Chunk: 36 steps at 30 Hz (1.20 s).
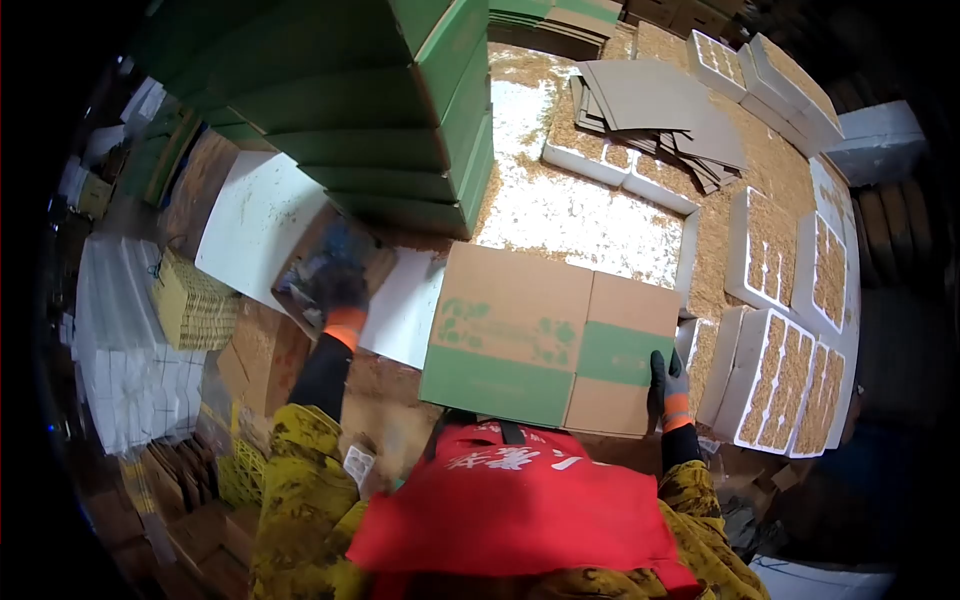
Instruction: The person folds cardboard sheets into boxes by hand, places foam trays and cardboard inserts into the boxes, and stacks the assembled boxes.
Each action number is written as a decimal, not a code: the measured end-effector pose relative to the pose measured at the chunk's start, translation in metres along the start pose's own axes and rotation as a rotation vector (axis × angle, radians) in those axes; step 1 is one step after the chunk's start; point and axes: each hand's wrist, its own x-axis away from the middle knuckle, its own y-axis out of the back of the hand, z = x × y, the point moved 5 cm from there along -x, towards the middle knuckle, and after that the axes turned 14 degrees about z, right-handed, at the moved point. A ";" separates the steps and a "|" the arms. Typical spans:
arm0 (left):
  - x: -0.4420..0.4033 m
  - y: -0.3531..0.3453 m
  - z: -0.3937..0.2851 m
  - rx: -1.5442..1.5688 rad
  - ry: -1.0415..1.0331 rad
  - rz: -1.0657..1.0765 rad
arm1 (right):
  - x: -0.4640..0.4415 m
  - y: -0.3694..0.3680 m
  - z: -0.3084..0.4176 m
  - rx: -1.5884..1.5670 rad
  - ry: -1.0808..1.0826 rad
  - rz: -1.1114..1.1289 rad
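A brown and green cardboard carton [505, 330] with a printed leaf pattern lies in front of me, and it looks folded flat. At its right edge is my right hand [672, 385] in a dark glove with an orange cuff, the thumb over the face and the other fingers at the edge, gripping it. My left hand [342, 290], gloved the same way, reaches into a small open box [378, 265] to the left. Dim bluish contents [325, 245] lie inside that box. Shadow and the dark glove hide the left fingers, so I cannot make out what they touch.
Green cartons [455, 130] form a tall stack ahead. White foam trays [762, 250] with brown, grainy contents stand at the right. Loose grey-brown cardboard sheets [640, 95] lie on trays at the back. Wrapped white stacks [135, 340] and a yellow bundle [192, 300] are at the left.
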 end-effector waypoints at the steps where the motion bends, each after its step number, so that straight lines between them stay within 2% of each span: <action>1: 0.000 0.005 -0.013 -0.002 0.000 0.056 | -0.001 0.001 0.002 0.060 0.034 -0.007; 3: 0.005 0.040 -0.037 0.023 -0.036 0.157 | -0.001 0.011 0.009 0.188 0.091 -0.048; 4: 0.008 0.063 -0.046 0.050 -0.075 0.200 | 0.003 0.016 0.008 0.278 0.191 -0.221; 5: 0.007 0.080 -0.050 0.061 -0.117 0.044 | 0.009 0.013 0.029 0.357 0.221 -0.246; 7: 0.008 0.110 -0.048 0.090 -0.188 -0.265 | 0.030 -0.008 0.082 -0.002 0.095 -0.197; 9: 0.009 0.174 -0.056 0.466 -0.232 -0.079 | 0.040 -0.006 0.120 -0.028 0.147 -0.093; 11: 0.029 0.290 -0.072 0.780 -0.613 -0.370 | 0.047 -0.006 0.151 -0.039 0.228 -0.007; 13: 0.046 0.358 -0.083 0.580 -0.754 -0.546 | 0.050 -0.013 0.178 -0.035 0.337 0.068; 16: 0.045 0.373 -0.095 0.651 -0.962 0.104 | 0.044 -0.004 0.164 -0.024 0.320 0.140; 17: 0.045 0.363 -0.099 0.861 -1.066 0.344 | 0.045 0.000 0.157 0.026 0.272 0.148; 19: 0.068 0.353 -0.104 0.923 -1.097 0.444 | 0.059 0.005 0.153 0.241 0.201 0.024; 21: 0.087 0.374 -0.103 0.715 -1.162 0.240 | 0.102 -0.001 0.186 0.528 0.442 -0.395; 23: 0.083 0.364 -0.106 0.790 -1.126 0.499 | 0.147 -0.039 0.248 0.784 0.758 -0.624; 25: 0.076 0.352 -0.112 0.875 -1.169 0.780 | 0.148 -0.102 0.293 0.860 1.083 -0.324; 27: 0.077 0.372 -0.115 0.727 -1.178 0.811 | 0.128 -0.160 0.316 1.250 0.778 -0.027; 29: 0.071 0.372 -0.115 0.632 -1.130 0.845 | 0.109 -0.176 0.297 1.456 0.692 0.031; 31: 0.056 0.359 -0.114 0.725 -1.060 0.787 | 0.124 -0.173 0.291 1.435 0.719 0.110; 33: 0.064 0.367 -0.115 0.672 -1.062 0.629 | 0.147 -0.174 0.287 1.440 0.729 0.184; 35: 0.079 0.377 -0.112 0.400 -1.209 -0.111 | 0.158 -0.177 0.286 1.555 0.719 0.221; 36: 0.080 0.375 -0.113 0.398 -1.220 -0.195 | 0.159 -0.179 0.284 1.559 0.730 0.230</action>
